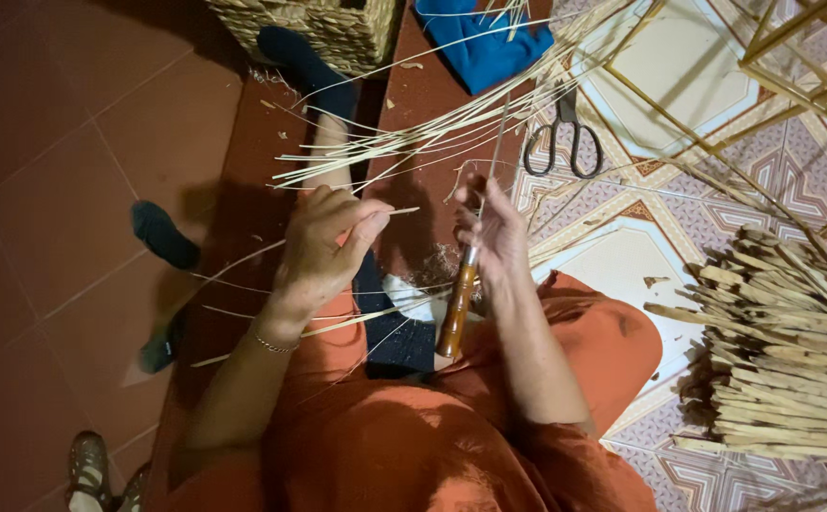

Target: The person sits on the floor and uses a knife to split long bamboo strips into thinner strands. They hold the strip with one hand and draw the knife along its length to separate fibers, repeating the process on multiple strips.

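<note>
Hands meet over the lap of a seated person in an orange garment, seen from above. The left hand is curled nearly closed, its thumb and forefinger pinching a thin pale bamboo strip whose tip pokes out towards the right hand. The right hand is loosely closed around a knife with a glossy brown wooden handle; the handle hangs down from the palm towards the lap, while the narrow metal blade runs up past the fingers. Whether the blade touches the strip is hard to tell.

Just beyond the knife blade lies a fan of long pale bamboo slivers, spreading across the floor and crossing the person's outstretched leg. More loose slivers trail left of the knife handle, under the left wrist, which wears a thin bracelet. Beside the blade's tip, to its right, black-handled scissors rest on the patterned tile floor. Farther from the knife, above it, are a blue cloth and a woven wicker basket, the basket standing near a dark-socked foot. Well to the right of the knife handle sits a stacked bundle of short split bamboo sticks. Far left of the knife, another dark-socked foot rests on red-brown tiles.
</note>
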